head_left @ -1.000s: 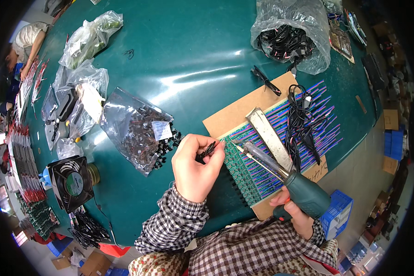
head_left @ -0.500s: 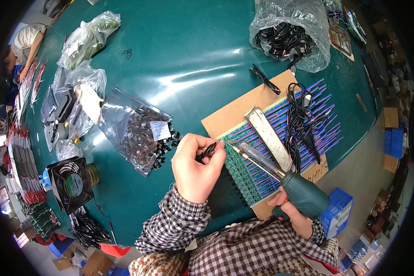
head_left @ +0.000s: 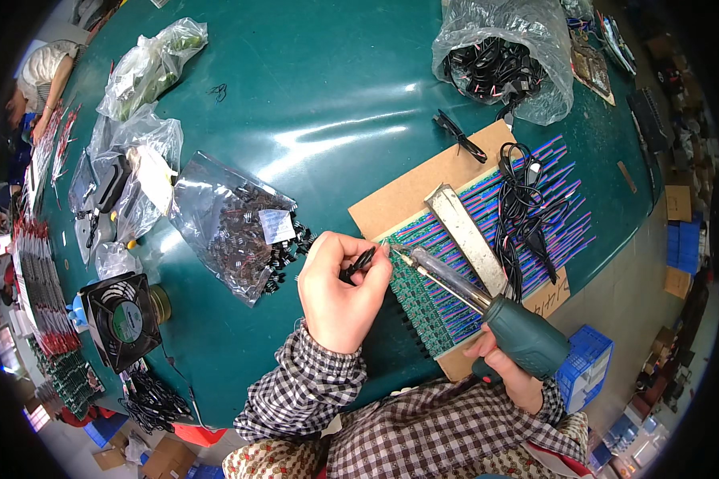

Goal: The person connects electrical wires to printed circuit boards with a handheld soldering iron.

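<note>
Green circuit boards (head_left: 422,307) lie packed in a row along the brown cardboard's (head_left: 427,182) left edge. The soldering iron (head_left: 527,338), green-handled, slants over the cardboard, tip pointing at the row's upper end. Thin black pieces (head_left: 363,262) are held bunched just left of the cardboard.

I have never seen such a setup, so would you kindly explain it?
No machine here: a fisheye camera on a person's head looks down, so straight edges bend. The bare right hand holds what looks like a green-handled soldering iron, its tip close to green circuit boards. The bare left hand holds a small black part beside them. On the green table, a metal bar and black cables lie over colored wires; a fan and a clear bag of black parts are farther left.
</note>
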Tool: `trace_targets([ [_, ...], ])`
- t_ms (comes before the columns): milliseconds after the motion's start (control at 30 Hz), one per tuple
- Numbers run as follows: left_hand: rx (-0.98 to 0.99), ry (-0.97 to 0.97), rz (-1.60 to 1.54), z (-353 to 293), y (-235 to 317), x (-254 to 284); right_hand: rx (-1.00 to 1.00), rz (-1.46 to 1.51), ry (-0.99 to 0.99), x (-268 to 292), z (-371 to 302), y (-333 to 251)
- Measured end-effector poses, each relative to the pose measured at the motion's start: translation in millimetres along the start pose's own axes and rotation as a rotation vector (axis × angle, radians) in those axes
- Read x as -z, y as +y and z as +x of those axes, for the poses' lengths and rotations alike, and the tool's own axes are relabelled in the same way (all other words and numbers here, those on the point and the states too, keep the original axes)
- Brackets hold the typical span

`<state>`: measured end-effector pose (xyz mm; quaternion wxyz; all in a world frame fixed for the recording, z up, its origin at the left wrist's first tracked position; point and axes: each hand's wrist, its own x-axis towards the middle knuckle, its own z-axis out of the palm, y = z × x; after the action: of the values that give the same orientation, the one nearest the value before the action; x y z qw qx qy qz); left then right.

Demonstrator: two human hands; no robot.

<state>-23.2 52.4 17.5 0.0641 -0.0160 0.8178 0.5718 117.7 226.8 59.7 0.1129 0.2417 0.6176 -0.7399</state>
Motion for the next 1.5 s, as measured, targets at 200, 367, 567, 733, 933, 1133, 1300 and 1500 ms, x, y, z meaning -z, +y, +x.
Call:
trace_targets([
  [200,-0.011,0.001,0.02,0.2,-0.6,0.4,-0.016,0.022,0.048,-3.4,-2.0,0.1],
  [367,-0.001,-0.003,0.011,0.4,-0.2,0.2,-0.096,-0.058,0.068,0.8,-4.3,-2.7],
  [567,-0.009,0.011,-0.002,-0.6,-4.7,-0.2,-0.032,-0.002,0.041,-0.8,-6.1,-6.3],
  [733,0.008,0.0,0.008,-1.6,-2.6,0.5,0.121,0.145,0.019,6.4,-8.9,-3.9],
  [933,-0.263,-0.01,0.372,-4.7,19.8,21.4,0.38,0.362,0.053,24.7,-8.0,-5.3],
  [1133,-0.668,-0.167,0.345,31.0,73.9,-11.3,0.525,0.512,0.189,44.1,11.0,-25.7],
  [1300,-0.912,-0.384,0.465,104.2,46.2,-44.7,0.578,0.544,0.105,45.2,8.7,-30.1],
  [1500,-0.657,-0.235,-0.094,61.8,81.2,-29.9,0.602,0.49,0.195,58.8,6.0,-32.7],
])
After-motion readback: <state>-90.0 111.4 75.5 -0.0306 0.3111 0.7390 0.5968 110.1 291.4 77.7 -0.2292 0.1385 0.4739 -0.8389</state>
